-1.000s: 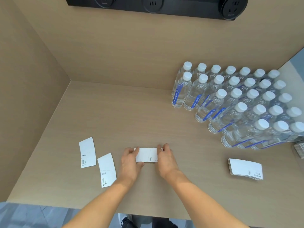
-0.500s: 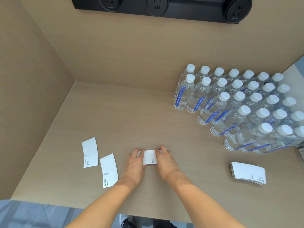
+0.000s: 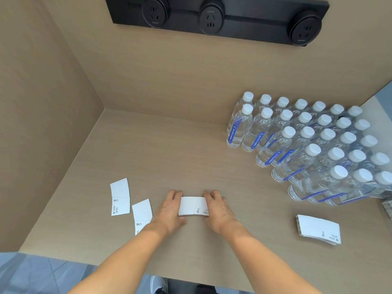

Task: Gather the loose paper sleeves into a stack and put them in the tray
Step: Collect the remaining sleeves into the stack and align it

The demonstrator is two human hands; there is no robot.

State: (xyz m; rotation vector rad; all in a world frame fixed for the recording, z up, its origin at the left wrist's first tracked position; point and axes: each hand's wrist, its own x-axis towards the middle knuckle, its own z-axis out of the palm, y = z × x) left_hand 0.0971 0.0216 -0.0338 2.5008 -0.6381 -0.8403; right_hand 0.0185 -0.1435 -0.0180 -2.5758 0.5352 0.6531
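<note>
On the tabletop (image 3: 191, 149), beside the massed water bottles (image 3: 307, 145), we press our left hand (image 3: 169, 211) and right hand (image 3: 216, 211) against the ends of a small stack of sleeves (image 3: 192, 205), each grip clamped on it, probably squaring its edges. Two loose sleeves (image 3: 120, 196) lie just left. No tray shows clearly.

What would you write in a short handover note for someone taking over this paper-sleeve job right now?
Left hand and right hand: both pressing the ends of a small stack of sleeves on the table.
Two loose sleeves lie to the left: the far one and the near one, partly under the left forearm.
A bigger stack sits to the right, near the bottles.
Done: some gathered.
Left: collect the loose two, merge stacks, put them in the tray, which is not clearly in view.
</note>
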